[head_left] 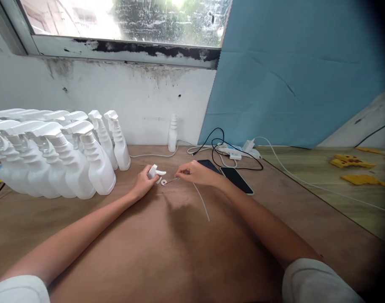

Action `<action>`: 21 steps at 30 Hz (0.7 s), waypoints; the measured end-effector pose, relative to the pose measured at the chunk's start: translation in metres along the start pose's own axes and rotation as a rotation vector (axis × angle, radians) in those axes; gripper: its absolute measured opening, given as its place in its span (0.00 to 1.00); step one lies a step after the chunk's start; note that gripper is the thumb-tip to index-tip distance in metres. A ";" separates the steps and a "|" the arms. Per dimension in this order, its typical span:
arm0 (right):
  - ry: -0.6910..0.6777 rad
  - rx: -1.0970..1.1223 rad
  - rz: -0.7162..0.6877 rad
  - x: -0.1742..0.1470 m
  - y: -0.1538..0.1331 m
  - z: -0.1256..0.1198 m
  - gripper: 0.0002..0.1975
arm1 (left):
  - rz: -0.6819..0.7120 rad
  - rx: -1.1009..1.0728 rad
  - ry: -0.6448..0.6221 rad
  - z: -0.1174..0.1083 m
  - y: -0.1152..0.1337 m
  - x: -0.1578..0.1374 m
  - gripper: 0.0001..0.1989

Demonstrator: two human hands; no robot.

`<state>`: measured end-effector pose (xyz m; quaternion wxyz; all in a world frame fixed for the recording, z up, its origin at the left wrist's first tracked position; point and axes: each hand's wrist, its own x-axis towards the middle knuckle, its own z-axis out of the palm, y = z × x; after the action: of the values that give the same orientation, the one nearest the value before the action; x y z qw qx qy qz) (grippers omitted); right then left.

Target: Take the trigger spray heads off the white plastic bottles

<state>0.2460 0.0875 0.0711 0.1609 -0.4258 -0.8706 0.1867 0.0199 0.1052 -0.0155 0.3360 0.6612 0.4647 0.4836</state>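
I have the left hand [143,184] closed around a white spray head [152,171] over the bench [142,252]. My right hand [194,172] has its fingertips pinched together on a slender part [171,181], which reaches toward a small white ring [164,182] just beside the spray head. A thin tube [202,201] extends from below my right hand; I can't tell whether it's gripped.

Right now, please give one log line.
left hand: holding sprayer head; right hand: holding thin rod; ring: between hands; bottles: standing left
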 end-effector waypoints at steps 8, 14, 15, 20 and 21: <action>-0.026 -0.085 -0.025 0.009 0.013 0.014 0.13 | 0.052 0.016 0.000 -0.002 -0.015 0.007 0.12; -0.052 -0.191 0.072 -0.002 0.029 -0.012 0.12 | 0.132 0.063 -0.066 0.007 -0.021 0.014 0.12; -0.057 -0.209 0.092 -0.004 0.033 -0.018 0.12 | 0.154 0.074 -0.076 0.010 -0.021 0.016 0.12; -0.090 -0.268 0.158 -0.008 0.048 -0.033 0.11 | 0.275 0.137 -0.122 0.035 -0.021 0.030 0.15; -0.096 -0.273 0.162 -0.007 0.050 -0.033 0.11 | 0.293 0.150 -0.119 0.040 -0.021 0.033 0.16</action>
<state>0.2988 0.1161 0.0757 0.0444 -0.5033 -0.8572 0.0992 0.0552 0.1436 -0.0358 0.2388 0.7726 0.3774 0.4513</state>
